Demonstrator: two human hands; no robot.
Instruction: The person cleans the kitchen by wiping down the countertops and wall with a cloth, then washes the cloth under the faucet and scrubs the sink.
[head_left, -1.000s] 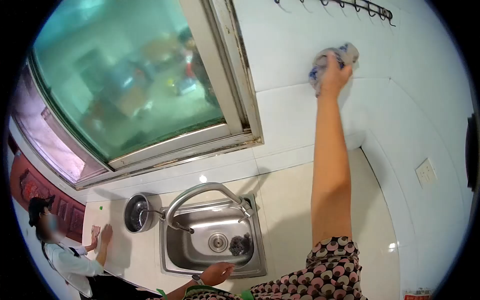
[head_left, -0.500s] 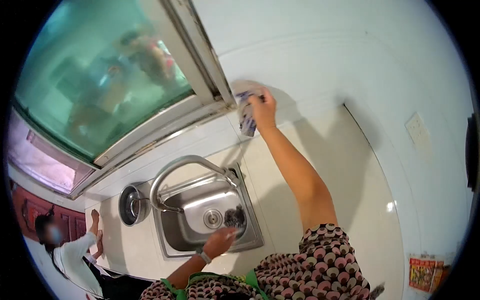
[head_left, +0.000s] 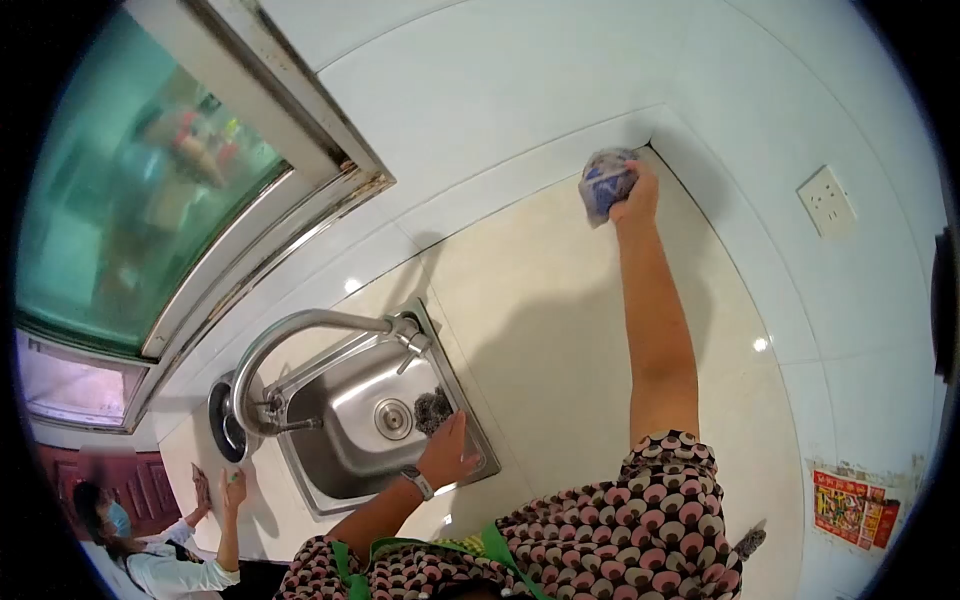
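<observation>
My right hand (head_left: 637,193), its arm stretched far out, grips a crumpled grey and blue cloth (head_left: 604,187). The cloth touches the counter close to the back corner, by the foot of the wall. My left hand (head_left: 447,455), with a band on the wrist, is over the front right rim of the steel sink (head_left: 350,480). Its fingers look extended, with the thumb apart, and nothing shows in them. Just beyond its fingertips, a dark wire scourer (head_left: 432,410) lies inside the sink, beside the drain (head_left: 393,419).
A curved faucet (head_left: 300,322) arches over the sink. Left of it stands a metal pot (head_left: 228,425). A masked person (head_left: 160,565) leans at the counter's left end, hands over it. A window (head_left: 150,200) and a wall socket (head_left: 827,201) are around the pale counter (head_left: 560,330).
My right hand has carried the cloth from the wall below the window to the counter's back corner. My left hand stays by the sink. The other person's near hand has moved toward the pot.
</observation>
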